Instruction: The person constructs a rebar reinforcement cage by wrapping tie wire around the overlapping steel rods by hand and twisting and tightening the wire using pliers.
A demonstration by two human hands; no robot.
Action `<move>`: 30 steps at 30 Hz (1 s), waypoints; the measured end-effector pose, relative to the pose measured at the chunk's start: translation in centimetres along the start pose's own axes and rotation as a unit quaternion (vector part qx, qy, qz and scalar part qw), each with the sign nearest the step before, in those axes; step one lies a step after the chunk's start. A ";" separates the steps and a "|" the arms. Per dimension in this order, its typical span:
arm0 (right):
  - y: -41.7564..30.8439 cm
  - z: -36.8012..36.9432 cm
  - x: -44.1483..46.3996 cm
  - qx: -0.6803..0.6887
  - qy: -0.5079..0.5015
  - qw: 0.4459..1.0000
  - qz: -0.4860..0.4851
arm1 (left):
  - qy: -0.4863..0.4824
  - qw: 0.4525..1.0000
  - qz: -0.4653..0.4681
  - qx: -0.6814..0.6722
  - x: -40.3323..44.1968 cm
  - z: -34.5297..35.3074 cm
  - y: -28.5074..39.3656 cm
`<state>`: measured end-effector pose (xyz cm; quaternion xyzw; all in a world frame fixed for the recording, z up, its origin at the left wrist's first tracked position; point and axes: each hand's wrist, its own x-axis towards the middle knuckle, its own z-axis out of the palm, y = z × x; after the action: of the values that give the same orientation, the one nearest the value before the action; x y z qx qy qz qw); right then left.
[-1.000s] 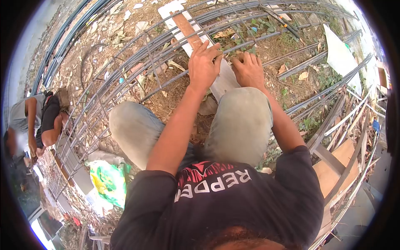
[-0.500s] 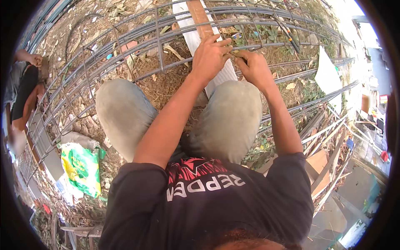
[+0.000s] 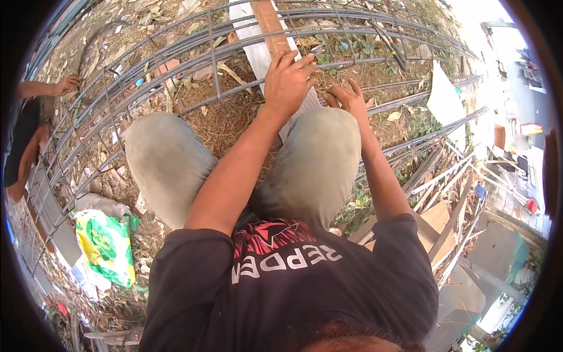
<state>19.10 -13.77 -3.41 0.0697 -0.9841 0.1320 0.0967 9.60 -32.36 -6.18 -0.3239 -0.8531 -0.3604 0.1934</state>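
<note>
My left hand (image 3: pixel 287 82) rests over the near steel bar of the rebar cage (image 3: pixel 234 89), at the end of a brown wood strip (image 3: pixel 270 26); its fingers curl down, and what they hold, if anything, is hidden. Beneath it a pale board (image 3: pixel 256 58) runs from the top of the view toward my knees. Just to the right, near the same bar, my right hand (image 3: pixel 350 100) is raised with its fingers apart and nothing visible in it.
Pliers-like tool with orange marks (image 3: pixel 394 51) lies on the bars at upper right. A green and yellow bag (image 3: pixel 105 246) is at lower left. At the left edge a co-worker's hand (image 3: pixel 67 85) reaches toward the cage. Scrap wood (image 3: pixel 437 223) lies at right.
My right hand has come away from the bar and moved down, its fingers spreading. My left hand stays by the wood strip. The co-worker's arm now stretches out at the left.
</note>
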 end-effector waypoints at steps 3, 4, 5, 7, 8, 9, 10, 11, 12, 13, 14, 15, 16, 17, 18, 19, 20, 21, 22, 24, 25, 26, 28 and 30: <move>2.2 2.5 -2.9 0.029 0.012 0.998 0.046 | 0.011 1.000 -0.002 -0.010 -0.1 0.4 0.0; 2.6 3.2 -3.3 0.061 0.039 0.996 0.046 | 0.015 1.000 0.000 -0.007 0.0 0.5 -0.2; 2.0 3.3 -2.9 0.063 0.037 0.996 0.059 | 0.024 1.000 0.004 -0.002 0.1 0.6 -0.4; 0.6 3.5 -2.7 0.066 0.033 0.993 0.090 | 0.038 0.999 0.015 0.002 0.0 0.9 -0.5; -0.1 3.2 -2.2 0.087 0.066 0.986 0.128 | 0.044 0.999 0.012 -0.004 0.1 1.0 -0.5; -0.7 2.9 -1.7 0.107 0.098 0.975 0.165 | 0.051 0.999 0.007 -0.010 0.1 1.0 -0.4; -0.9 2.6 -1.6 0.126 0.129 0.963 0.200 | 0.058 0.998 0.000 -0.017 0.1 1.0 -0.2; -0.3 2.8 -1.7 0.105 0.132 0.969 0.181 | 0.057 0.998 0.000 -0.018 0.2 1.0 -0.1; 0.7 3.5 -1.7 0.085 0.133 0.974 0.161 | 0.056 0.998 0.000 -0.018 0.2 1.0 -0.1; 1.6 4.4 -1.7 0.066 0.136 0.978 0.141 | 0.053 0.998 0.001 -0.017 0.2 0.8 0.0; 2.8 6.0 -2.0 0.167 0.122 0.963 0.170 | 0.051 0.999 0.002 -0.016 0.2 0.7 0.0; 4.1 7.8 -2.4 0.267 0.108 0.938 0.195 | 0.050 0.999 0.004 -0.014 0.2 0.7 0.0; 4.8 8.8 -2.5 0.363 0.091 0.902 0.217 | 0.050 0.999 0.005 -0.013 0.3 0.6 0.0; 4.5 8.6 -2.3 0.494 0.145 0.802 0.301 | 0.050 0.999 0.006 -0.014 0.3 0.6 -0.1; 4.0 8.0 -1.8 0.607 0.192 0.674 0.373 | 0.051 0.999 0.007 -0.015 0.3 0.6 -0.1; 3.5 7.4 -1.3 0.698 0.233 0.521 0.432 | 0.051 0.999 0.008 -0.016 0.3 0.7 -0.1; 3.0 6.8 -0.7 0.697 0.211 0.541 0.421 | 0.053 0.998 0.008 -0.014 0.2 0.7 -0.1; 2.6 6.2 0.0 0.695 0.192 0.559 0.408 | 0.054 0.998 0.009 -0.013 0.2 0.8 -0.1; 2.4 6.0 0.6 0.693 0.173 0.578 0.395 | 0.056 0.998 0.011 -0.011 0.2 0.9 -0.1; 2.8 6.8 1.9 0.615 0.168 0.653 0.408 | 0.054 0.998 0.014 -0.015 0.4 0.8 -0.1; 2.9 7.1 2.2 0.573 0.163 0.689 0.413 | 0.053 0.998 0.012 -0.016 0.3 0.8 -0.1; 2.8 7.3 1.9 0.535 0.133 0.734 0.397 | 0.053 0.998 0.014 -0.013 0.3 0.7 -0.2; 2.7 7.4 0.8 0.449 0.070 0.815 0.360 | 0.056 0.998 0.018 -0.007 0.4 0.8 -0.2; 3.1 6.9 0.1 0.312 -0.048 0.895 0.314 | 0.058 0.998 0.017 -0.012 0.4 0.8 -0.2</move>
<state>17.33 -12.68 -10.72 -0.2101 -0.8662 0.4527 -0.0236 9.06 -31.71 -6.63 -0.3196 -0.8305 -0.3850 0.2445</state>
